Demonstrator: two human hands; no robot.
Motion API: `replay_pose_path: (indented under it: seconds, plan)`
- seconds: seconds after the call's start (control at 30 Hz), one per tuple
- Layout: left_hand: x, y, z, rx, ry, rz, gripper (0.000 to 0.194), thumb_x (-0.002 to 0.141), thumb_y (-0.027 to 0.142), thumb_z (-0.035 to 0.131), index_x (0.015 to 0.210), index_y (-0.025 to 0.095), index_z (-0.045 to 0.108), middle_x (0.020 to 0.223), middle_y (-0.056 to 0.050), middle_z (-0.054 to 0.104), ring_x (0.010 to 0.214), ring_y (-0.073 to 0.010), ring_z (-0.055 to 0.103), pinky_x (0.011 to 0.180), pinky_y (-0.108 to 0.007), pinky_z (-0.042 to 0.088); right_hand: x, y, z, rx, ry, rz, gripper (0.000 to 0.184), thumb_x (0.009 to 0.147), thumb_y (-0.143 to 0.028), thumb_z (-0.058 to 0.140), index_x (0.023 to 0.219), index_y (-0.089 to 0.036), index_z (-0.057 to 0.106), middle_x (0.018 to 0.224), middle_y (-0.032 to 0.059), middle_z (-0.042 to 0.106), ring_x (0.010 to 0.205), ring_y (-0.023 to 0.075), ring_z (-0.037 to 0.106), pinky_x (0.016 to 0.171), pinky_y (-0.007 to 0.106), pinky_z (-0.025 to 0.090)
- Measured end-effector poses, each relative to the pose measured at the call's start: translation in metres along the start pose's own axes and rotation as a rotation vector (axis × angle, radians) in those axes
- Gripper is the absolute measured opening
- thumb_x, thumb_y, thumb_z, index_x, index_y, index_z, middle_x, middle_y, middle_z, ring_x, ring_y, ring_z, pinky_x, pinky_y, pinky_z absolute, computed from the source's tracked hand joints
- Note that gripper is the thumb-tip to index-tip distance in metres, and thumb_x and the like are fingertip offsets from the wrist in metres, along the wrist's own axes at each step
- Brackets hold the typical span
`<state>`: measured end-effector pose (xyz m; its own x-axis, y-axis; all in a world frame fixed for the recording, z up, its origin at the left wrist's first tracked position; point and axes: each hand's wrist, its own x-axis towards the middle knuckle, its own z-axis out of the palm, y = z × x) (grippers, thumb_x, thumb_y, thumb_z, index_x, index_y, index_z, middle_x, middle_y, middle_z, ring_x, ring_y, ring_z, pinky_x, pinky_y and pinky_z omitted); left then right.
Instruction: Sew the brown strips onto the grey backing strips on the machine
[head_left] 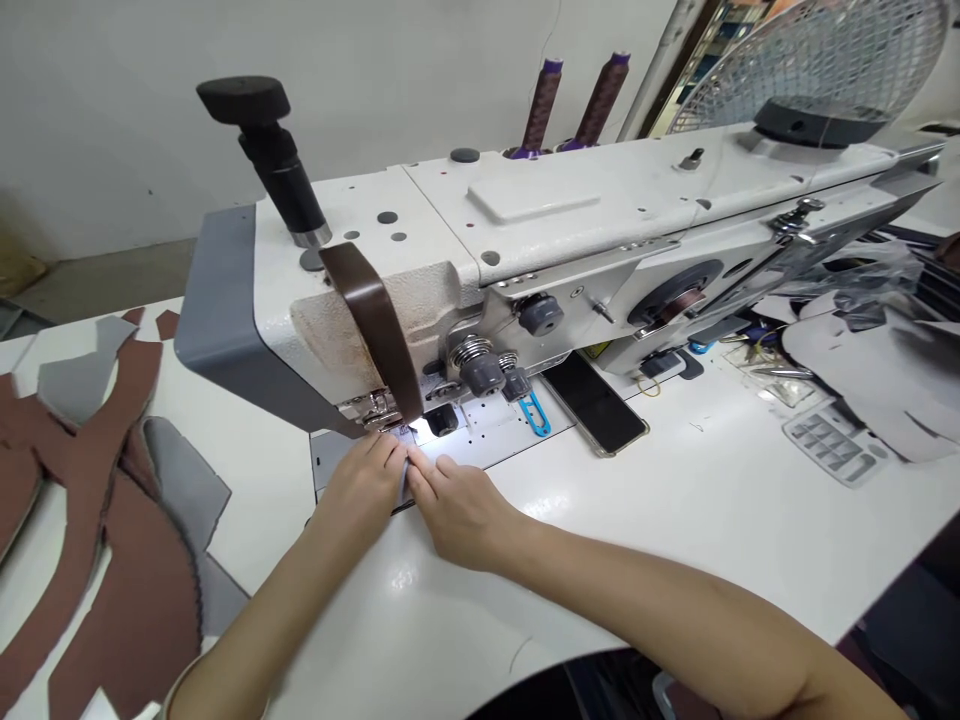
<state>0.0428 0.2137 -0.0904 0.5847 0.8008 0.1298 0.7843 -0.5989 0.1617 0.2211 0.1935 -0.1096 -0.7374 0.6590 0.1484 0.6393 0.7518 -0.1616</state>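
A white industrial sewing machine (585, 220) stands across the white table (675, 520). A brown strap (375, 320) hangs over its head and runs down to the presser foot (382, 412), lit by a small lamp. My left hand (364, 485) and my right hand (454, 505) lie side by side just in front of the needle. Their fingertips press together on a small grey piece (405, 490) at the needle plate. Most of that piece is hidden under the fingers.
Brown and grey cut pieces (112, 520) are piled at the left. A black phone (596, 405) and a blue clip (534, 412) lie by the machine base. A calculator (836, 445), grey sheets and small tools sit at the right. Thread cones (540, 105) and a fan (817, 60) stand behind.
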Motion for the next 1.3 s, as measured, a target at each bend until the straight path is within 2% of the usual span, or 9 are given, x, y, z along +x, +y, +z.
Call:
replay_pose_path:
  seconds: [0.13,0.27,0.43,0.57,0.7,0.87,1.0,1.13,1.3]
  plan:
    - [0.001,-0.006,0.002,0.022,-0.018,-0.006,0.030,0.084,0.003,0.036,0.096,0.015,0.062,0.094,-0.010,0.064,0.089,-0.0242,0.059,0.080,-0.039,0.050,0.000,0.001,0.002,-0.003,0.014,0.014,0.050,0.082,-0.010,0.044,0.130,0.003,0.045,0.144,0.0279,0.040,0.086,0.0271,0.052,0.056,0.036,0.050]
    - [-0.001,-0.012,0.014,0.076,0.073,-0.018,0.033,0.082,0.003,0.040,0.104,0.013,0.062,0.103,-0.014,0.066,0.093,-0.0256,0.062,0.079,-0.038,0.050,0.000,0.002,0.003,0.005,0.033,0.022,0.051,0.081,-0.008,0.043,0.131,0.002,0.045,0.146,0.0268,0.039,0.087,0.0272,0.052,0.057,0.036,0.050]
    - [0.002,-0.012,0.023,0.119,0.166,-0.127,0.031,0.089,0.007,0.039,0.105,0.013,0.064,0.101,-0.014,0.069,0.091,-0.0257,0.064,0.079,-0.037,0.050,0.000,0.002,0.002,-0.004,0.018,0.021,0.054,0.078,-0.008,0.045,0.131,0.003,0.047,0.145,0.0269,0.039,0.086,0.0265,0.052,0.058,0.036,0.051]
    - [0.010,-0.012,0.018,0.191,0.100,-0.183,0.034,0.089,0.005,0.036,0.102,0.011,0.066,0.092,-0.015,0.070,0.085,-0.0272,0.065,0.073,-0.036,0.049,0.001,0.002,0.001,-0.013,-0.004,0.017,0.056,0.076,-0.009,0.047,0.131,0.003,0.047,0.146,0.0270,0.038,0.085,0.0261,0.053,0.058,0.036,0.051]
    - [0.013,-0.012,0.010,0.148,0.015,-0.213,0.033,0.086,0.004,0.035,0.090,0.013,0.066,0.082,-0.013,0.068,0.077,-0.0253,0.064,0.069,-0.034,0.047,0.001,0.001,0.000,-0.030,-0.026,0.020,0.056,0.076,-0.009,0.047,0.131,0.002,0.047,0.146,0.0260,0.038,0.085,0.0256,0.053,0.057,0.035,0.052]
    - [0.013,-0.012,0.008,0.161,0.025,-0.184,0.033,0.086,0.004,0.034,0.084,0.014,0.066,0.077,-0.012,0.067,0.077,-0.0258,0.064,0.070,-0.035,0.047,0.001,0.001,-0.001,-0.005,-0.049,0.029,0.056,0.077,-0.009,0.047,0.132,0.001,0.047,0.147,0.0266,0.037,0.087,0.0264,0.053,0.058,0.035,0.051]
    - [0.014,-0.014,0.010,0.199,0.052,-0.138,0.035,0.085,0.002,0.033,0.083,0.014,0.066,0.075,-0.011,0.066,0.074,-0.0254,0.063,0.066,-0.034,0.046,0.001,0.001,-0.002,-0.002,-0.102,0.046,0.057,0.079,-0.010,0.047,0.135,0.001,0.045,0.150,0.0250,0.033,0.088,0.0259,0.054,0.064,0.037,0.053]
    - [0.011,-0.014,0.013,0.224,0.079,-0.109,0.032,0.085,0.002,0.037,0.084,0.014,0.066,0.080,-0.012,0.068,0.074,-0.0259,0.063,0.065,-0.035,0.047,0.000,0.000,-0.002,-0.020,-0.121,0.048,0.060,0.079,-0.009,0.047,0.138,0.001,0.043,0.151,0.0243,0.031,0.094,0.0276,0.055,0.066,0.037,0.054]
    - [0.007,-0.009,0.013,0.149,0.037,-0.087,0.025,0.085,0.002,0.042,0.089,0.014,0.064,0.088,-0.012,0.068,0.084,-0.0256,0.063,0.077,-0.038,0.049,-0.002,0.000,0.001,-0.069,-0.094,0.045,0.060,0.076,-0.005,0.046,0.136,0.000,0.047,0.150,0.0223,0.034,0.098,0.0276,0.057,0.073,0.038,0.056]
